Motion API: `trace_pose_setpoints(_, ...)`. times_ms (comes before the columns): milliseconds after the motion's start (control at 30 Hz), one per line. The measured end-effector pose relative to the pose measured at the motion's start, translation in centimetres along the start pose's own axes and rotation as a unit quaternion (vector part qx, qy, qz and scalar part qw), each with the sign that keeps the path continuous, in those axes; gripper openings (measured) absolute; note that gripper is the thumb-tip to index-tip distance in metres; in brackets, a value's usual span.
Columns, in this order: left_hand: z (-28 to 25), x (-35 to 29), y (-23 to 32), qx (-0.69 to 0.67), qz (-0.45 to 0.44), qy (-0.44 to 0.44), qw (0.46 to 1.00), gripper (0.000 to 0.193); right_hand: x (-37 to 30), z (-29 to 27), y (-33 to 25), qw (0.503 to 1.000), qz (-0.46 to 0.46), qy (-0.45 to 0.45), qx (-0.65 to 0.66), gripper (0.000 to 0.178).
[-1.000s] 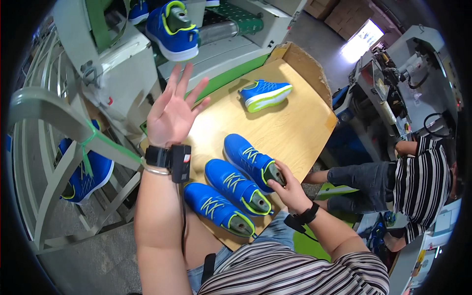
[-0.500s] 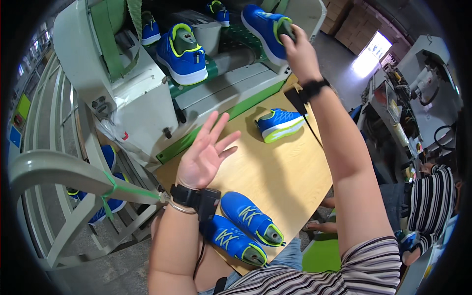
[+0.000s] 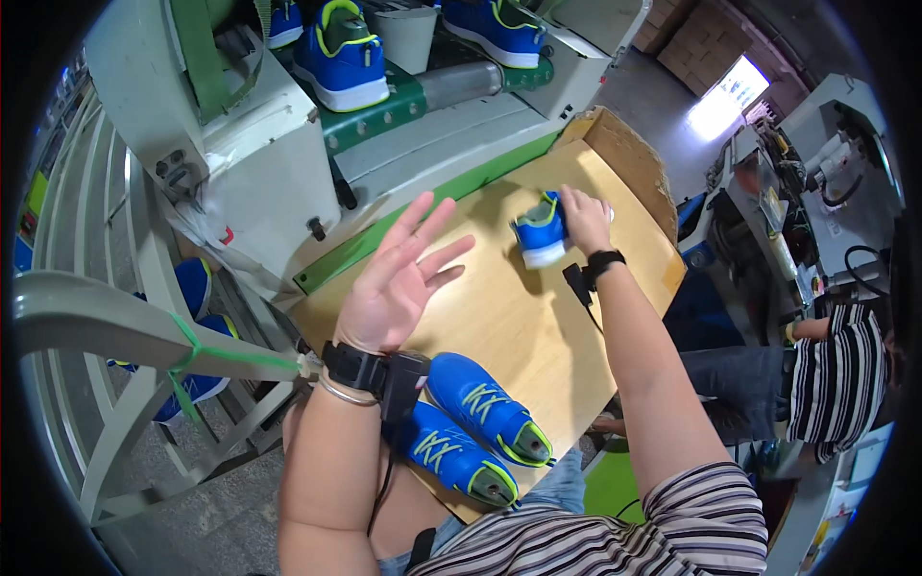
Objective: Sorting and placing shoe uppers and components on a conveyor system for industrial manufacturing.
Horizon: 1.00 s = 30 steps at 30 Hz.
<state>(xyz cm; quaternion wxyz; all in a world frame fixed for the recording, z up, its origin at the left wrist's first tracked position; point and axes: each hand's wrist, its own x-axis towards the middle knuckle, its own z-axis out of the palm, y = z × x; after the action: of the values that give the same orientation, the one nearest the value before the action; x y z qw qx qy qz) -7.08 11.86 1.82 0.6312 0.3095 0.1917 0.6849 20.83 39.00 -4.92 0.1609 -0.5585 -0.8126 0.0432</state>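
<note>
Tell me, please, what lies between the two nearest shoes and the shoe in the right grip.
Only bare, partly shadowed tabletop shows between the two nearest shoes and the held shoe in the head view.

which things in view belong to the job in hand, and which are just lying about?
Likely part of the job:
Blue shoe in the right hand
Two shoes on the wooden table
Shoes on the machine

Likely incidental:
Cardboard boxes in the background
Green tie on the grey rack
</note>
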Motion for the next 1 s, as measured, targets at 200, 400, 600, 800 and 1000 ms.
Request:
trace_pose_setpoints(200,1.2,0.5,-1.2,0.005,0.002,-0.020,1.000,0.075,-8.4,-3.6,8.9,0.817,0.100,-0.081,0.562,0.043)
trace_pose_setpoints(400,1.3,-0.4,-2.0,0.024,-0.017,-0.017,0.999,0.076,-18.7,-7.0,-0.2,0.830,0.038,-0.242,0.501,0.028)
trace_pose_setpoints(600,0.9,-1.5,-2.1,0.038,-0.018,-0.008,0.999,0.070,-27.1,-7.5,-4.2,0.822,0.148,-0.124,0.536,0.090)
trace_pose_setpoints(800,1.4,-1.1,-2.5,0.038,-0.031,0.055,0.997,0.063,-28.2,-7.5,-7.2,0.772,0.214,-0.045,0.596,0.081)
trace_pose_setpoints(1000,0.2,-1.2,-3.5,0.108,-0.112,0.178,0.972,0.038,-18.4,-12.3,-13.4,0.738,0.023,-0.042,0.673,0.072)
